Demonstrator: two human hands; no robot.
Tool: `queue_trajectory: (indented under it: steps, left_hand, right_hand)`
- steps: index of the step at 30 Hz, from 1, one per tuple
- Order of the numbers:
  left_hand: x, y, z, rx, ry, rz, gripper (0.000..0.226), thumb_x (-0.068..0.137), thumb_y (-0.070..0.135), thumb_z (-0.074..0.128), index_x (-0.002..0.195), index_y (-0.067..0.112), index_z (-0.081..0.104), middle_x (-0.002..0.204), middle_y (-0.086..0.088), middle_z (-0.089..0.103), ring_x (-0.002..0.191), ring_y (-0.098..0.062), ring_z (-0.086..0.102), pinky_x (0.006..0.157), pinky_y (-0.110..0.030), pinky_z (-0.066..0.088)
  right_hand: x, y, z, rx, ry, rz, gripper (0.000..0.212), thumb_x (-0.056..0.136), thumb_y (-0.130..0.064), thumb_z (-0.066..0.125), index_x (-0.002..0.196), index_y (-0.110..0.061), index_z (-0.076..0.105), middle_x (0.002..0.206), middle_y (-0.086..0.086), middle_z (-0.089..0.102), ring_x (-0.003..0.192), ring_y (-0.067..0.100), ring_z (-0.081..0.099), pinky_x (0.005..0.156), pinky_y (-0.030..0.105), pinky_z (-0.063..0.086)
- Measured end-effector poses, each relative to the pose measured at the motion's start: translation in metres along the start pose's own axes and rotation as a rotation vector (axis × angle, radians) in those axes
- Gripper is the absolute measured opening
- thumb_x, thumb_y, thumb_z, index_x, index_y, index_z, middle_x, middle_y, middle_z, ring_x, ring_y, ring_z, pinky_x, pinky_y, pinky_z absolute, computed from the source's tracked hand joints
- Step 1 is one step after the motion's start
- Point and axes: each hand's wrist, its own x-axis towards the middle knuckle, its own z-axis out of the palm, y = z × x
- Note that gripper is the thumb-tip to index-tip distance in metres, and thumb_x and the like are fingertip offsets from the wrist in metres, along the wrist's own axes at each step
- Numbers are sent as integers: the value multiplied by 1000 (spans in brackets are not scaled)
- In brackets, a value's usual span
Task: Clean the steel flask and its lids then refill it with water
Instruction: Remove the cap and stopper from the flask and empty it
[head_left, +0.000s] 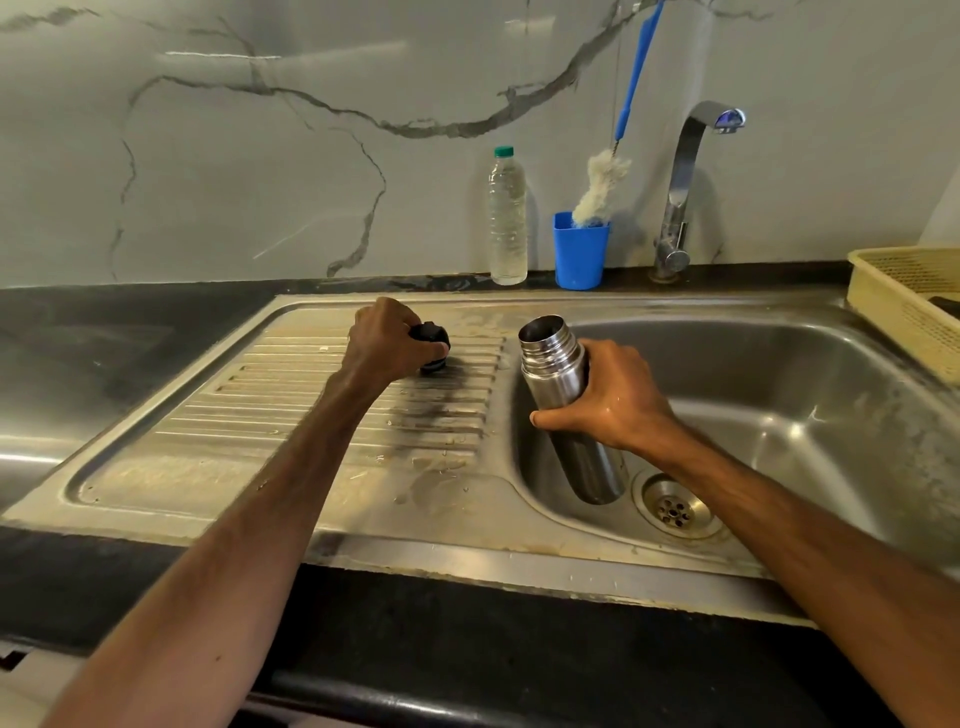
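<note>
The steel flask (553, 379) stands tilted inside the sink basin (779, 395), its open threaded mouth up and leaning left. My right hand (615, 397) grips it round the middle. On the ribbed draining board (291, 410) my left hand (387, 340) holds a small black lid (435, 340) against the ribs. The lid is partly hidden by my fingers. No second lid shows.
A tap (685, 187) rises behind the basin, its spout above the right side. A blue cup (579, 254) with a bottle brush (605, 184) and a clear plastic bottle (507, 218) stand at the wall. A yellow basket (904, 306) sits at the far right. The drain (674, 512) lies beside the flask's base.
</note>
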Motion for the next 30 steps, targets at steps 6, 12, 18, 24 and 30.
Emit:
queue_trajectory:
  steps: [6,12,18,24,30]
  left_hand:
    - [1,-2,1,63,-2,14,35,77,33,87,78,0,75,79,-17,72,81,-30,67,60,-32,43]
    - [-7,7,-3,151,40,39,50,75,41,88,96,-2,71,100,-16,72,95,-33,66,76,-43,53]
    - [-39,46,11,92,40,293,63,83,36,83,136,11,58,139,-10,57,129,-28,53,104,-37,44]
    - [-66,74,54,-151,-524,315,83,69,44,92,140,18,56,131,1,66,112,-13,64,91,-30,58]
    - [-77,88,72,-359,-413,416,87,70,42,93,142,19,50,128,3,66,110,-10,65,91,-27,58]
  right_hand:
    - [1,3,0,2,-6,11,65,51,-50,92,106,-24,67,94,-6,73,84,9,68,82,38,60]
    - [0,2,-2,13,-3,23,61,54,-44,94,106,-25,68,93,-8,73,83,7,68,82,37,60]
    - [-2,0,-19,113,65,72,64,54,-35,97,111,-25,67,96,-9,70,87,6,66,79,25,53]
    - [3,-6,-43,253,179,144,66,55,-33,96,108,-31,59,89,-16,62,84,-6,59,68,14,44]
    - [3,-25,-53,312,255,112,63,53,-41,96,104,-32,60,89,-16,65,81,-3,64,66,11,47]
